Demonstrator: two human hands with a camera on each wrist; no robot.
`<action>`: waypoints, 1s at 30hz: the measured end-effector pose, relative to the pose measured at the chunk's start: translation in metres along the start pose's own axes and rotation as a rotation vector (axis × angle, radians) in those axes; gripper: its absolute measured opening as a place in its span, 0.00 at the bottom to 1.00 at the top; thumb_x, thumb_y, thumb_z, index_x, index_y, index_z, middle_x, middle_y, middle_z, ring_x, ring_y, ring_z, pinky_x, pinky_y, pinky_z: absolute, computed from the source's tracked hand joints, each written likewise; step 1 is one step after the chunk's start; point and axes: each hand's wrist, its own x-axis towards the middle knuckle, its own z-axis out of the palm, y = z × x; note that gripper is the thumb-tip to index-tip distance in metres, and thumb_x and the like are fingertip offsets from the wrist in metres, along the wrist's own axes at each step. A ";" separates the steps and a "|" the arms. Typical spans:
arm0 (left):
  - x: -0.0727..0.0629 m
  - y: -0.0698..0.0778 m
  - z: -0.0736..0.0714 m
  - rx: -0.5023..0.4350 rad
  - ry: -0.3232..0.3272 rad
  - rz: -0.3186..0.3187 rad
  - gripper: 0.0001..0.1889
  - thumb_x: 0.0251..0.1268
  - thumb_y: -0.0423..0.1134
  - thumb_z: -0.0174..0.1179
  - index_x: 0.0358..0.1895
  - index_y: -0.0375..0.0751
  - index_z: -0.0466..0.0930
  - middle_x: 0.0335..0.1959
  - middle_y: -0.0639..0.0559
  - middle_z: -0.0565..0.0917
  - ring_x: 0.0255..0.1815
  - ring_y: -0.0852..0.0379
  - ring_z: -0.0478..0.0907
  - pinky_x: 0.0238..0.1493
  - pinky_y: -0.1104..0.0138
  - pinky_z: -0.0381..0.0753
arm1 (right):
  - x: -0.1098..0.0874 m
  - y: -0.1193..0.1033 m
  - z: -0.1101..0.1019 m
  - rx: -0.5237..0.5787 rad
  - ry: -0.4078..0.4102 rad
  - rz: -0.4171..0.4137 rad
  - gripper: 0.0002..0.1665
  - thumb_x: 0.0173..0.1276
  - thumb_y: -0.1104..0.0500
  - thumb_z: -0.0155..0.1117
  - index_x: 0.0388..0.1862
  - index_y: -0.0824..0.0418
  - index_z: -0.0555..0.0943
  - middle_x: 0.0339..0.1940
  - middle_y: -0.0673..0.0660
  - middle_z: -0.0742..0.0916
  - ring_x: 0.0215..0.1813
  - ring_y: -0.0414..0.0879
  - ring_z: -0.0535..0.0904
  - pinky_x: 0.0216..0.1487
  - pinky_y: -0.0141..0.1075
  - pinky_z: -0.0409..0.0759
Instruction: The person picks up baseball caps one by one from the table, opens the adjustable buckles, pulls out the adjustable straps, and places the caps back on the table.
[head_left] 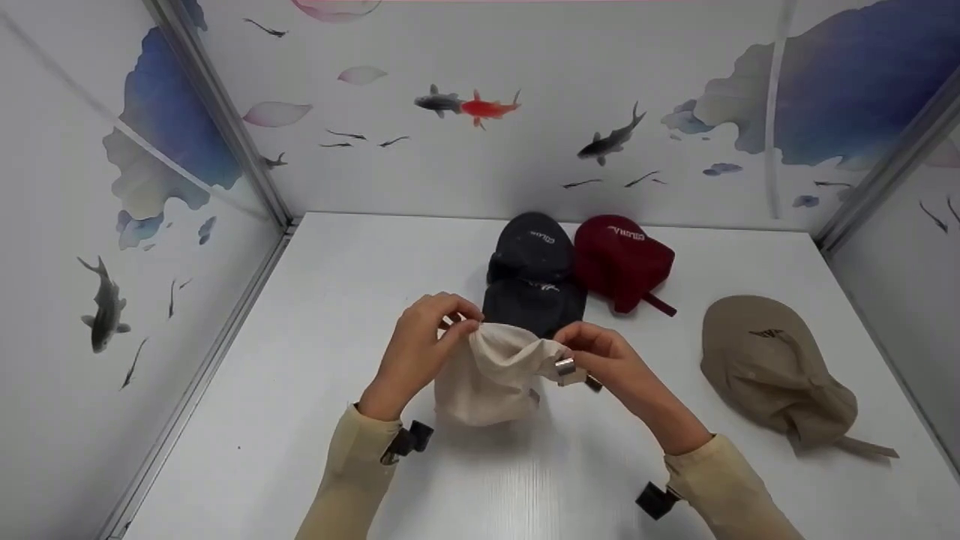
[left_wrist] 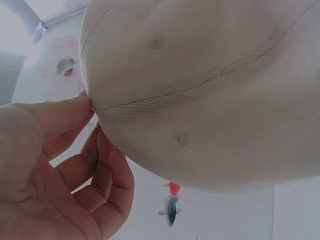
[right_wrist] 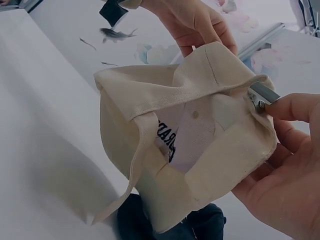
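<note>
Both hands hold up a cream baseball cap (head_left: pixel 487 382) over the middle of the white table. Its crown edge is pinched between the thumb and fingers of my left hand (head_left: pixel 424 349), and a seam runs away from that pinch in the left wrist view (left_wrist: pixel 175 95). My right hand (head_left: pixel 604 364) grips the cap's other side at the strap, by a silver metal buckle (right_wrist: pixel 262 95). In the right wrist view the inside of the cap shows, with dark stitched lettering (right_wrist: pixel 166 137) and a loose strap end hanging.
Just behind the cream cap, two dark navy caps (head_left: pixel 531 251) overlap. A dark red cap (head_left: pixel 619 259) touches them on the right, its strap sticking out. A tan cap (head_left: pixel 772 367) lies at the table's right. White panels (head_left: pixel 480 172) with painted fish enclose the table (head_left: pixel 360 255).
</note>
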 end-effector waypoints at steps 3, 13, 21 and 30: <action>0.000 0.001 -0.001 0.013 0.013 0.006 0.04 0.67 0.40 0.64 0.40 0.47 0.86 0.39 0.55 0.87 0.40 0.57 0.79 0.43 0.63 0.82 | 0.000 0.000 -0.001 0.013 -0.016 -0.012 0.09 0.77 0.64 0.52 0.49 0.56 0.79 0.43 0.46 0.85 0.43 0.39 0.82 0.49 0.32 0.83; 0.001 0.000 -0.007 0.019 0.035 -0.006 0.04 0.67 0.39 0.63 0.40 0.46 0.86 0.39 0.54 0.86 0.40 0.57 0.78 0.43 0.64 0.81 | 0.000 -0.002 -0.004 0.061 -0.019 -0.135 0.12 0.75 0.70 0.50 0.50 0.62 0.79 0.45 0.49 0.86 0.48 0.39 0.82 0.56 0.32 0.81; 0.004 -0.001 -0.012 0.016 0.056 -0.014 0.03 0.67 0.38 0.64 0.39 0.47 0.86 0.40 0.54 0.86 0.41 0.56 0.78 0.43 0.63 0.82 | -0.002 -0.008 -0.014 0.070 0.005 -0.178 0.14 0.75 0.71 0.48 0.51 0.64 0.79 0.50 0.51 0.86 0.52 0.41 0.82 0.60 0.35 0.81; 0.009 -0.005 -0.023 0.031 0.106 -0.002 0.03 0.66 0.38 0.64 0.38 0.48 0.87 0.41 0.53 0.86 0.42 0.55 0.78 0.44 0.61 0.82 | -0.006 -0.015 -0.026 0.076 0.007 -0.233 0.17 0.74 0.74 0.45 0.52 0.62 0.79 0.51 0.51 0.86 0.54 0.41 0.82 0.61 0.36 0.80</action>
